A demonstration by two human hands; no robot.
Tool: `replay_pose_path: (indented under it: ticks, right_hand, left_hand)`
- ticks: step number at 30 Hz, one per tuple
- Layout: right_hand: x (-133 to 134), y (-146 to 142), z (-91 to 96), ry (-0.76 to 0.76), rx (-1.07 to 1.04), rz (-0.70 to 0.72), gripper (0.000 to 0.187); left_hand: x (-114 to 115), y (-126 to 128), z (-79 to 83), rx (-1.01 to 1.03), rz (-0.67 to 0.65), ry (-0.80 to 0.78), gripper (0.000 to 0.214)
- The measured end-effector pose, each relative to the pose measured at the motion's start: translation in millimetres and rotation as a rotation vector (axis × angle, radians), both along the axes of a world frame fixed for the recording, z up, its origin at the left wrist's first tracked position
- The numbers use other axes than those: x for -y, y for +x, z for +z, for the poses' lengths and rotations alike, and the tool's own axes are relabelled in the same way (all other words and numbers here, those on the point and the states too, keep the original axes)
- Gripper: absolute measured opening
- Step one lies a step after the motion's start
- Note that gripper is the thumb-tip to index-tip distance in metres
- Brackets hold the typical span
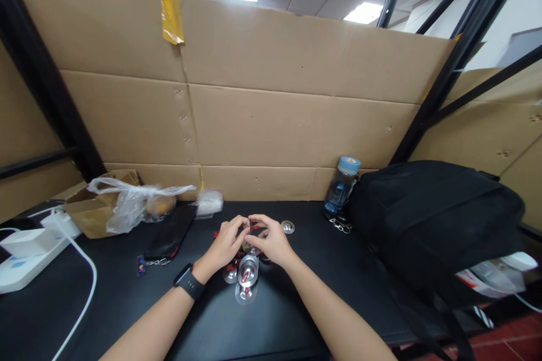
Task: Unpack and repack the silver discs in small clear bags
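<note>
A small piece (255,231), dark with a hint of red and too tiny to identify, sits pinched between the fingertips of both hands just above the black table (275,321), near the middle of its far half. The left hand (226,242) and the right hand (273,242) are pressed together around it, thumbs and forefingers closed on it. This looks like fine fitting or prying work on that one piece. The next move would seem to call for a steady two-handed pinch and small finger motions, with the wrists kept low over the table. Just in front of the hands lies a cluster of shiny metal discs (248,273) with red bits among them, and one more single disc (288,227) lies beside the right hand. A black smartwatch (189,282) is on the left wrist. Further left are a dark phone (169,237), a plastic bag (131,200) and a white power strip (25,254). To the right stand a blue-capped water bottle (342,186) and a black backpack (432,220). A cardboard wall (254,96) closes the back.
</note>
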State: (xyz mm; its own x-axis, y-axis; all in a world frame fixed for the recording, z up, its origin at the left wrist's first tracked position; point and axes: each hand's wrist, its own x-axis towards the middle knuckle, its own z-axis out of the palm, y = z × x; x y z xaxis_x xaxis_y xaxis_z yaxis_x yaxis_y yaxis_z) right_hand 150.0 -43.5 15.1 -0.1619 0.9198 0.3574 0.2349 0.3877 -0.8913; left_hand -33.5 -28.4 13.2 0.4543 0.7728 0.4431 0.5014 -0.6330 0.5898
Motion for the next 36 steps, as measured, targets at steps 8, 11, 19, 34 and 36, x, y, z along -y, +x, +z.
replay_pose_path:
  ticks: [8, 11, 19, 34, 36]
  right_hand:
    - [1, 8, 6.8, -0.005, -0.058, 0.036, 0.053]
    - [-4, 20, 8.8, 0.087, 0.061, -0.062, 0.05]
    - [-27, 96, 7.2, 0.054, 0.597, -0.292, 0.027]
    - [-38, 115, -12.9, 0.004, 0.742, -0.226, 0.028]
    - [-34, 110, -8.6, 0.045, 0.745, -0.228, 0.029]
  left_hand:
    - [-3, -7, 2.2, -0.124, -0.003, 0.03, 0.024]
    - [-11, -19, 0.8, -0.179, 0.083, 0.064, 0.022]
    - [-33, -66, -4.9, -0.387, 0.277, -0.002, 0.01]
    - [-20, -33, -14.9, -0.253, 0.017, -0.003, 0.024]
    - [-18, -27, -17.3, -0.242, 0.026, -0.02, 0.024]
